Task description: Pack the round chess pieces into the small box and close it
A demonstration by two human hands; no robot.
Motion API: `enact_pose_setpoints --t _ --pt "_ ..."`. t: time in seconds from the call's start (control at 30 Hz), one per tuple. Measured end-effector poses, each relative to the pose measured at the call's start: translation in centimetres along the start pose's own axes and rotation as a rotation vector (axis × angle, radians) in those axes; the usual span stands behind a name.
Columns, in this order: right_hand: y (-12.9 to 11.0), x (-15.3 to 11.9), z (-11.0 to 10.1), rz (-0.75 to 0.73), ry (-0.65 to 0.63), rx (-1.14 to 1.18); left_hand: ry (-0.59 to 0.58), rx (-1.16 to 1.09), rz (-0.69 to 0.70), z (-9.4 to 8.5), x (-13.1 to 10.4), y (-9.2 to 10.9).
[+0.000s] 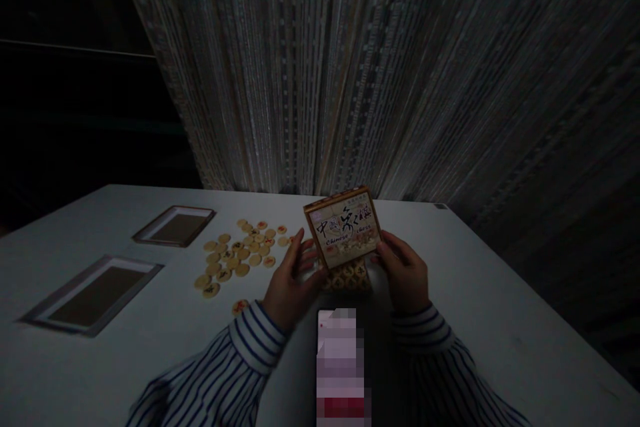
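While two hands flank it, one lid tilts.

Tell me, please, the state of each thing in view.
Lid: held tilted.
Box: open, pieces showing inside.
Loose pieces: scattered, some marked side up.
Far tray: lying flat.
Near tray: lying flat.
Phone: screen lit.
Curtain: hanging.
Left hand: half curled beside lid.
Right hand: gripping lid.

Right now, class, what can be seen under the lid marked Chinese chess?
Below the lid, round game pieces with dark markings show, packed close together. Whatever lies farther back is covered by the lid, so I cannot tell what is there.
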State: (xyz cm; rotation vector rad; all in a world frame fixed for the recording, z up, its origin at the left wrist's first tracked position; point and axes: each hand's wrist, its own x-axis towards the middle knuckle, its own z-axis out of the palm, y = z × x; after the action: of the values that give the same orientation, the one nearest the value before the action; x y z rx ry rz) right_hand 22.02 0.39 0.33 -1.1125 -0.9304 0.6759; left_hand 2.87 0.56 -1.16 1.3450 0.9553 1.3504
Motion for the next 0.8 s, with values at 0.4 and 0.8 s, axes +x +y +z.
enact_pose_setpoints --t 0.4,0.8 --pt "-0.1 -0.8 0.6 0.091 -0.081 0.01 -0.011 0.36 0.27 -0.1 -0.2 -0.2" --pt "-0.1 -1.5 0.3 -0.148 -0.321 -0.189 0.093 0.514 0.421 -0.9 0.3 -0.6"
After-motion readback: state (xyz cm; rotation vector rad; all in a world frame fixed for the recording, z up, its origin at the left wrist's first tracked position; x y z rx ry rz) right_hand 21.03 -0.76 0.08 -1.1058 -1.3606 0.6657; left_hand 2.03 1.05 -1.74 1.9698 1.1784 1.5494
